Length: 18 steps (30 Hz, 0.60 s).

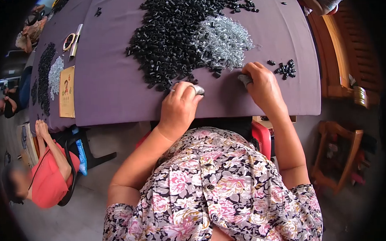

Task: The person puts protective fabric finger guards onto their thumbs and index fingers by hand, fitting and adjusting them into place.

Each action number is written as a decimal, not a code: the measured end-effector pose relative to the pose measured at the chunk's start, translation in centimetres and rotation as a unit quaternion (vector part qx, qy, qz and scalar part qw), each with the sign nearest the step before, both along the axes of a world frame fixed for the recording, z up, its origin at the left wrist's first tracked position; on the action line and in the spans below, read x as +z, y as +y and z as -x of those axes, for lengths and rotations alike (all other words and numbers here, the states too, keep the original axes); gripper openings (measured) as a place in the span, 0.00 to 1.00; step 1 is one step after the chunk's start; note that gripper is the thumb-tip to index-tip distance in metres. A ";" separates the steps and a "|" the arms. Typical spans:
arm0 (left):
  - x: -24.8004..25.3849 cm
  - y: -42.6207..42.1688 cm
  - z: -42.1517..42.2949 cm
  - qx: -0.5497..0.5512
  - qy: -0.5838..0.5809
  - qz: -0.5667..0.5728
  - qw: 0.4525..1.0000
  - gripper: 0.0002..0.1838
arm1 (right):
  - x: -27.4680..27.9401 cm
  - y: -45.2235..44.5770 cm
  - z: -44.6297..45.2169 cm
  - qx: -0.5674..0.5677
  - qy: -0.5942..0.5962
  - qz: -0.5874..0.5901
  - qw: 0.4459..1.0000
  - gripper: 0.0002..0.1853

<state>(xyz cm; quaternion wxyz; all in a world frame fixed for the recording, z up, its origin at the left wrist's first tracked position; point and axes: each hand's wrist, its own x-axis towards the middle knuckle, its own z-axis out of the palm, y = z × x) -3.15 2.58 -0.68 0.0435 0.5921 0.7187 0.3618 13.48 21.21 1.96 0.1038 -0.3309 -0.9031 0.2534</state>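
Note:
A large heap of small black tubular plastic pieces [169,40] covers the middle of the cloth. Against its right side lies a pile of small clear, glassy-looking pieces [225,40]. My left hand [179,107] is at the front edge of the black heap, fingers curled together, with a grey wrap [198,90] on one digit. Whatever those fingers pinch is hidden. At the near right edge of the clear pile, my right hand [263,85] has its fingers bent and closed, another grey wrap [244,79] showing. Its contents cannot be made out either.
A small cluster of black pieces [286,69] lies right of my right hand on the purple cloth [115,93]. To the left are a booklet [67,91], a tape roll [68,42] and more piles. A person in red [54,178] sits at the left; others are farther off.

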 end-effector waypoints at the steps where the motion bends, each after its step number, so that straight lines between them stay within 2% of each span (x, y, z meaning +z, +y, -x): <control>1: 0.0 -0.3 0.2 0.014 -0.010 -0.003 1.000 0.07 | 0.3 0.0 0.0 0.009 -0.009 -0.002 1.000 0.10; 5: 0.4 -1.3 0.4 0.040 -0.158 -0.005 0.987 0.03 | 0.9 0.1 -0.1 0.024 -0.027 0.025 0.999 0.10; 8: 1.1 -1.2 -0.4 0.043 -0.442 0.053 0.895 0.03 | 0.5 0.3 -0.5 0.014 0.007 0.068 0.998 0.12; 9: 0.9 -1.2 -0.4 0.035 -0.451 0.052 0.890 0.04 | 0.3 0.5 -0.7 0.007 0.023 0.083 0.996 0.13; 10: 0.3 -1.3 -0.2 0.028 -0.461 0.051 0.885 0.05 | 0.1 0.4 -1.1 -0.028 0.067 0.149 0.986 0.13; 13: 0.7 -0.9 -0.4 0.023 -0.494 0.063 0.867 0.08 | -0.6 -0.4 -2.7 -0.104 0.183 0.318 0.925 0.13; 16: 0.9 -0.4 -1.1 -0.005 -0.526 0.079 0.846 0.11 | -1.1 -0.6 -3.9 -0.112 0.216 0.431 0.869 0.14; 18: 0.4 0.0 -1.7 -0.027 -0.540 0.086 0.837 0.11 | -1.3 -0.7 -4.2 -0.097 0.237 0.461 0.850 0.12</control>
